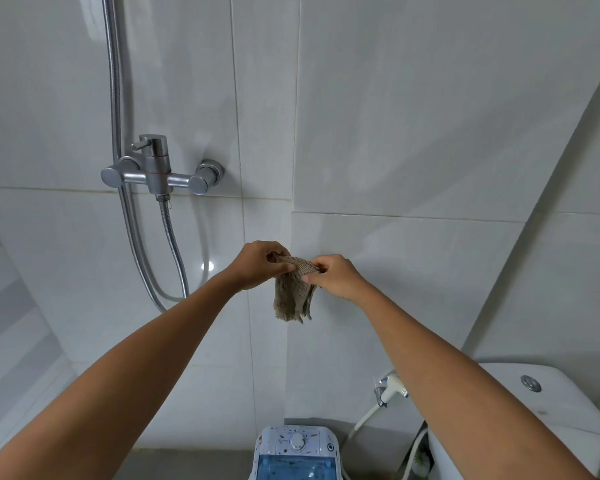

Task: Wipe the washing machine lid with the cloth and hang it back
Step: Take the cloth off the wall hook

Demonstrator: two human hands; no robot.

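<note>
A small grey-brown knitted cloth [293, 294] hangs against the white tiled wall at mid frame. My left hand [257, 265] pinches its top left edge and my right hand [336, 277] pinches its top right edge. Whatever the cloth hangs from is hidden behind the cloth and my fingers. Far below, at the bottom edge, stands the small washing machine [297, 445], white with a round dial and a translucent blue lid [293, 467]. Both arms reach up and forward, well above the machine.
A steel shower mixer [156, 171] with metal hoses [172, 244] is fixed to the wall on the left. A white toilet cistern [541, 403] stands at the lower right, with a bidet sprayer [390, 388] and its hose beside it.
</note>
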